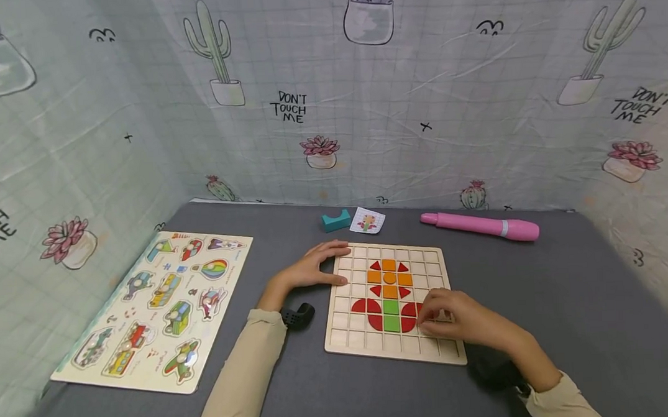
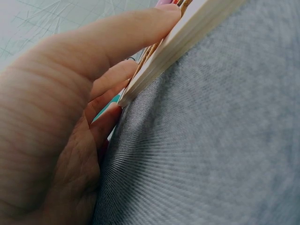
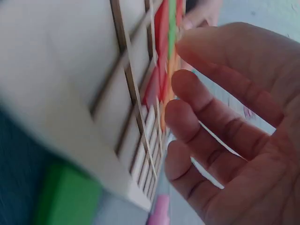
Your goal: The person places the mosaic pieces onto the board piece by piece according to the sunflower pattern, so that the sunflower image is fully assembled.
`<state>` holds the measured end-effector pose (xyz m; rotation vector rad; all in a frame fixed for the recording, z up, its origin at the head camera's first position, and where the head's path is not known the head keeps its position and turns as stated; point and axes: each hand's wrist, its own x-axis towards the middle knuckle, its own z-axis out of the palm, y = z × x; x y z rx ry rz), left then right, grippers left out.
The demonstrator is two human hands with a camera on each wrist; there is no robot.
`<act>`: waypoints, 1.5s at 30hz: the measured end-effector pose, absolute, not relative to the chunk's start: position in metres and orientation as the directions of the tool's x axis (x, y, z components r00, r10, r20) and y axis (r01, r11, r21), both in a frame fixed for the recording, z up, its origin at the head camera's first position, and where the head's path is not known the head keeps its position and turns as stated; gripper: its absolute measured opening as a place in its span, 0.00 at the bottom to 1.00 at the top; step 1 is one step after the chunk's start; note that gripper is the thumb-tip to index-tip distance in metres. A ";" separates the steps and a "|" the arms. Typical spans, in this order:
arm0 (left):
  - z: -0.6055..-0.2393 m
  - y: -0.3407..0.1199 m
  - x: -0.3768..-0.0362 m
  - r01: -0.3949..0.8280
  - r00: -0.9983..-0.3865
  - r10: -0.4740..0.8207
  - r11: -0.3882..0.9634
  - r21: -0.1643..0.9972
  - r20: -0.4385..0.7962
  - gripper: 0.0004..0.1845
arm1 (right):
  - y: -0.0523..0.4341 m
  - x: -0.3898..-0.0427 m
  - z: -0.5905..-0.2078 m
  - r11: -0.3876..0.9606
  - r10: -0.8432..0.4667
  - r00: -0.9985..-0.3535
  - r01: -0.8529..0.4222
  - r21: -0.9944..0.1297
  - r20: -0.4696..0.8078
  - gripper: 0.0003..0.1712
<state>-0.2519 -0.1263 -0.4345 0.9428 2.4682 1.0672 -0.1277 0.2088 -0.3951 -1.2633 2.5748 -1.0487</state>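
Note:
A square wooden grid board [image 1: 351, 341] lies in the middle of the head view. Orange squares [image 1: 390, 291], red triangles, green squares [image 1: 391, 323] and rounded red pieces [image 1: 409, 324] form a figure in its cells. My left hand [image 1: 311, 268] rests at the board's far left corner. Its thumb touches the left edge, while the other fingers lie along the far edge. Over the right part of the board is my right hand [image 1: 456, 315], fingers loosely bent, fingertips right at the rounded red pieces. In the right wrist view, thumb and fingers [image 3: 183, 119] show a gap with nothing between them.
A patterned card [image 1: 367, 221] and a teal notched block [image 1: 336, 221] lie behind the board. Farther right lies a pink pen-shaped object [image 1: 480, 226]. A vehicle picture puzzle [image 1: 159, 303] fills the left side. Beside the board, a blurred green block [image 3: 68, 197] shows in the right wrist view.

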 end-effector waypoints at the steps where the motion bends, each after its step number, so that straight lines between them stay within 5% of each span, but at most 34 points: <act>1: -0.434 -0.126 -0.252 0.453 -0.742 0.671 0.510 0.731 -0.008 0.38 | 0.213 -0.128 -0.395 0.424 -0.724 -0.657 -0.665 -0.615 0.211 0.05; 20: -0.433 -0.126 -0.252 0.461 -0.737 0.676 0.507 0.728 -0.004 0.39 | 0.269 -0.130 -0.387 0.535 -0.727 -0.675 -0.440 -0.721 -0.127 0.12; 45: -0.437 -0.127 -0.253 0.450 -0.745 0.667 0.505 0.737 -0.003 0.38 | 0.271 -0.132 -0.387 0.536 -0.706 -0.702 -0.446 -0.717 -0.091 0.12</act>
